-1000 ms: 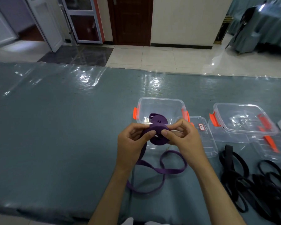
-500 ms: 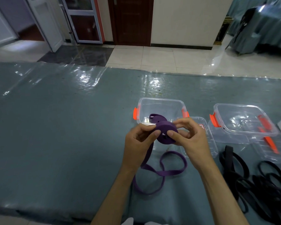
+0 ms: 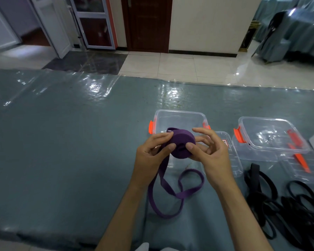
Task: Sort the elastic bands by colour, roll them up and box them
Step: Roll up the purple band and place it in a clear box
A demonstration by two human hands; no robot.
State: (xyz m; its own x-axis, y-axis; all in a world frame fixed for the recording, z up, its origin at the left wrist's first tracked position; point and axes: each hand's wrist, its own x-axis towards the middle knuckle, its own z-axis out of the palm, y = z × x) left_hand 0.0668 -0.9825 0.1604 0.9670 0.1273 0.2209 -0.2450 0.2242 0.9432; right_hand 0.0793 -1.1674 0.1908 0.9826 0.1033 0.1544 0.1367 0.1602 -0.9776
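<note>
While the purple roll (image 3: 182,144) sits pinched between both hands just in front of the open clear box (image 3: 179,122), the head view shows why it is held so: the left hand (image 3: 152,156) grasps its near-left edge with thumb and fingers, apparently to keep the wound layers from springing loose. The right hand (image 3: 209,153) presses its thumb against the roll's face, its other fingers spread and loosely curved behind, which looks like the grip of someone turning the coil. From the roll, the unwound tail of the purple band (image 3: 172,194) drops toward the person and loops on the table cover (image 3: 71,151), slack so it can feed in. A clear lid (image 3: 232,160) lies against the box's right side. Further right of the box stands a second clear box (image 3: 272,136), empty apart from its orange clips. Nearer the person than that one, the black bands (image 3: 297,211) lie in a tangle, probably waiting their turn.
</note>
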